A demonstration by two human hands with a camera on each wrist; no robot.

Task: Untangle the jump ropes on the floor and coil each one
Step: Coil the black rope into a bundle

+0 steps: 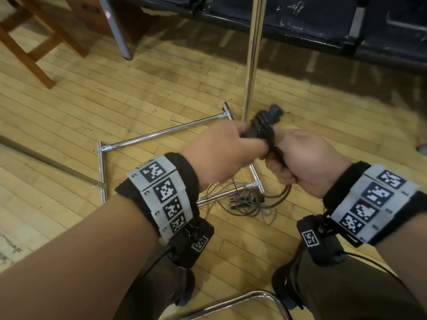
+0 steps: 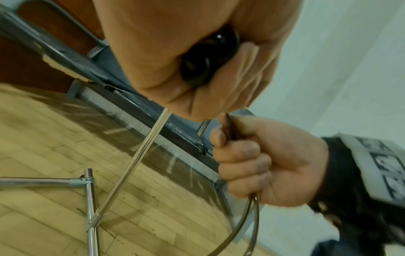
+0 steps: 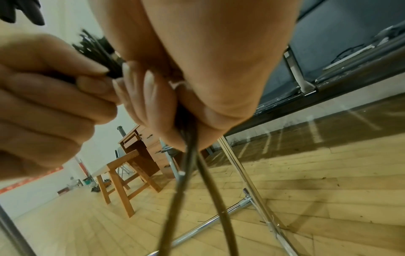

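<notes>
Black rope is wound round the jump rope handles [image 1: 263, 128] in my left hand [image 1: 221, 153], whose grip is closed tight on them. My right hand [image 1: 307, 158] is a fist, pinching the loose cord [image 3: 188, 173]. It looks thin, bendy and light, best held close to the handles. More tangled ropes [image 1: 249, 202] lie on the floor [image 1: 115, 100] below.

Even indoor light, motion-blurred wrist views, wide-angle bending at edges.
</notes>
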